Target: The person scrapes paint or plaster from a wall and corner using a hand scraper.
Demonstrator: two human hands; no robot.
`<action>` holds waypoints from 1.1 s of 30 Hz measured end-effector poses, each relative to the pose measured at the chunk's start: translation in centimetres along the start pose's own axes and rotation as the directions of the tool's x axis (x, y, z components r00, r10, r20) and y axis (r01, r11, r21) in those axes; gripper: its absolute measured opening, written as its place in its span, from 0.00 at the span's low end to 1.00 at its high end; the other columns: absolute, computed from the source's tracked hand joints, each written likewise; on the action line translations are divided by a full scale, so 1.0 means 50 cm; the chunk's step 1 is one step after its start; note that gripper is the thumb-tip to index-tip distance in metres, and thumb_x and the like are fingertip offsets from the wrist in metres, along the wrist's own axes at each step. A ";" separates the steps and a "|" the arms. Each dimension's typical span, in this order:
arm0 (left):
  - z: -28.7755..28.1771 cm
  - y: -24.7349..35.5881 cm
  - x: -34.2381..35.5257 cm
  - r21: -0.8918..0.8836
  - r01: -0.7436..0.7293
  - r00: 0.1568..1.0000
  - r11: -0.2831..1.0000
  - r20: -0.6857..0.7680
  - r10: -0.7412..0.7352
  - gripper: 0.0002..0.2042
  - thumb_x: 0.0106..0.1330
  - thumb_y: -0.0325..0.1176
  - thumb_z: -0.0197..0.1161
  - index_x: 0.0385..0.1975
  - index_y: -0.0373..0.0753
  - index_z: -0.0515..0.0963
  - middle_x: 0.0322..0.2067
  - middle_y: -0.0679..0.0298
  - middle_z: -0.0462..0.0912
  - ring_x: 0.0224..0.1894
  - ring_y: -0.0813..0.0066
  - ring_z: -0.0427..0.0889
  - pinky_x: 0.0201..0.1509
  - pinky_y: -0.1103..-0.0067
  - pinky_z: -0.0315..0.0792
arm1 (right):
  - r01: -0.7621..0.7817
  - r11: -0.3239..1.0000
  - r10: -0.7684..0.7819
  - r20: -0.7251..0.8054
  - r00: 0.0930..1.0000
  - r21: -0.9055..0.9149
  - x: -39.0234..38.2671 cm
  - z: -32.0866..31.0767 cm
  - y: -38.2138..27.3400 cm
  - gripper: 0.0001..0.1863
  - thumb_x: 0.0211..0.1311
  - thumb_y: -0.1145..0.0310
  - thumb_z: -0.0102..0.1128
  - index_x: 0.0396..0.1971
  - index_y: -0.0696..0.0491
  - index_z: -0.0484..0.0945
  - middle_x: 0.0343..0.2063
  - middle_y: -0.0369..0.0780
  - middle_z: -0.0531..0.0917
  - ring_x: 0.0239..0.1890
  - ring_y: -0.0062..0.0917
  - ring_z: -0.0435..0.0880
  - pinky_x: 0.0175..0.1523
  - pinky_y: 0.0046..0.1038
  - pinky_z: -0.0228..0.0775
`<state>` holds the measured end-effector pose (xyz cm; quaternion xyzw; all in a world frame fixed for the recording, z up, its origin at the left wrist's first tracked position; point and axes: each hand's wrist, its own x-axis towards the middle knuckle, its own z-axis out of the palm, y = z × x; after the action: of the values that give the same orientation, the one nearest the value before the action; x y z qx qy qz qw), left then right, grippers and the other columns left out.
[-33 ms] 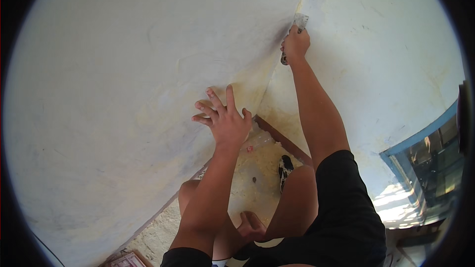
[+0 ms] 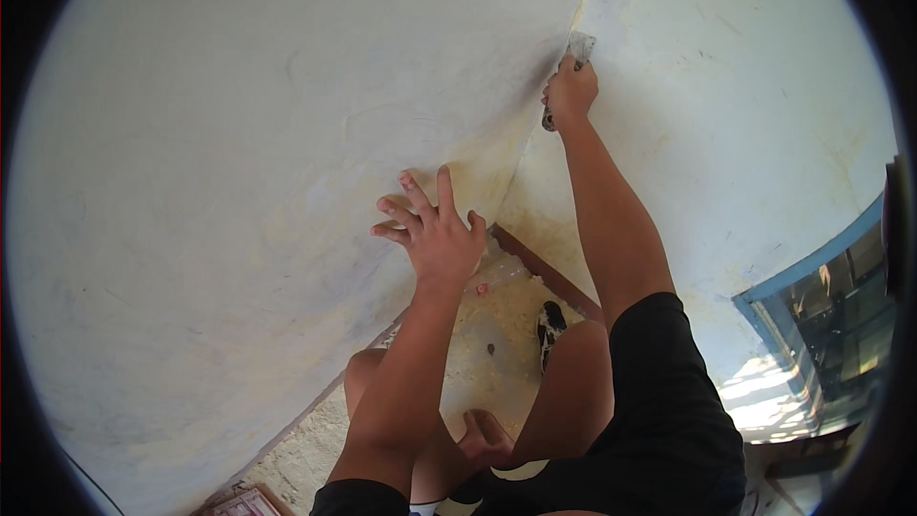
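Observation:
My right hand (image 2: 570, 96) grips a putty knife (image 2: 580, 41) by its dark, stained handle, with the metal blade at the seam where two off-white walls meet. My left hand (image 2: 437, 234) rests on the left wall (image 2: 267, 134), lower down and left of the seam, its fingers spread. The right wall (image 2: 716, 134) has faint scuffs and yellowish stains.
A brown skirting (image 2: 540, 268) edges the pale, debris-strewn floor (image 2: 497, 373) between my knees. A black, white-spattered shoe (image 2: 551, 330) lies by my right leg. At the right is a blue-framed window (image 2: 841, 296). A printed flat item (image 2: 244, 504) sits at the lower left.
My right hand and the putty knife have shifted very slightly down the seam. My left hand is almost unmoved.

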<state>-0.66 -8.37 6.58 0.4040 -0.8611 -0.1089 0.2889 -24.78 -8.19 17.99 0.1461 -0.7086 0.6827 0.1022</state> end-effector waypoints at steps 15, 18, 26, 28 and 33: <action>-0.016 0.005 0.001 -0.015 0.027 0.991 1.000 0.134 -0.025 0.37 0.58 0.47 0.54 0.69 0.53 0.48 0.69 0.41 0.36 0.64 0.18 0.32 0.57 0.30 0.29 | -0.037 0.999 0.038 0.062 0.997 -0.030 -0.016 -0.025 -0.013 0.14 0.63 0.63 0.47 0.26 0.61 0.68 0.15 0.41 0.73 0.11 0.25 0.72 0.17 0.29 0.68; 0.021 -0.005 0.000 -0.044 -0.034 0.998 0.998 -0.060 0.032 0.40 0.53 0.47 0.62 0.67 0.52 0.52 0.68 0.40 0.27 0.62 0.17 0.21 0.55 0.29 0.25 | -0.028 0.999 0.027 0.040 0.999 0.018 0.010 -0.011 -0.065 0.14 0.63 0.64 0.47 0.26 0.61 0.68 0.15 0.41 0.73 0.11 0.25 0.71 0.17 0.29 0.68; 0.014 -0.007 0.003 -0.055 0.003 1.000 0.998 0.028 -0.002 0.39 0.54 0.47 0.61 0.67 0.53 0.50 0.68 0.40 0.29 0.63 0.18 0.22 0.56 0.30 0.25 | -0.013 1.000 0.011 0.087 0.996 0.022 0.014 -0.025 -0.062 0.13 0.62 0.64 0.46 0.27 0.59 0.69 0.15 0.41 0.73 0.12 0.24 0.72 0.17 0.29 0.67; 0.014 -0.003 0.003 -0.060 0.005 0.999 0.998 0.043 -0.002 0.39 0.54 0.47 0.61 0.67 0.53 0.50 0.68 0.40 0.29 0.63 0.18 0.23 0.57 0.30 0.25 | -0.060 0.993 0.070 0.102 0.992 -0.100 -0.004 -0.038 -0.041 0.14 0.63 0.63 0.46 0.27 0.60 0.69 0.15 0.41 0.73 0.13 0.24 0.72 0.17 0.29 0.67; 0.011 0.004 0.003 -0.072 -0.010 1.000 0.997 0.029 0.012 0.39 0.55 0.47 0.61 0.67 0.52 0.50 0.68 0.40 0.29 0.63 0.18 0.23 0.57 0.30 0.26 | 0.042 0.998 -0.040 0.061 0.997 -0.040 0.049 -0.031 -0.150 0.13 0.63 0.64 0.46 0.27 0.59 0.69 0.16 0.41 0.73 0.13 0.24 0.73 0.18 0.28 0.68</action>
<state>-1.18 -8.39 6.30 0.3872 -0.8630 -0.1440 0.2909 -24.55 -7.00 25.95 0.1788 -0.7220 0.6611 0.0980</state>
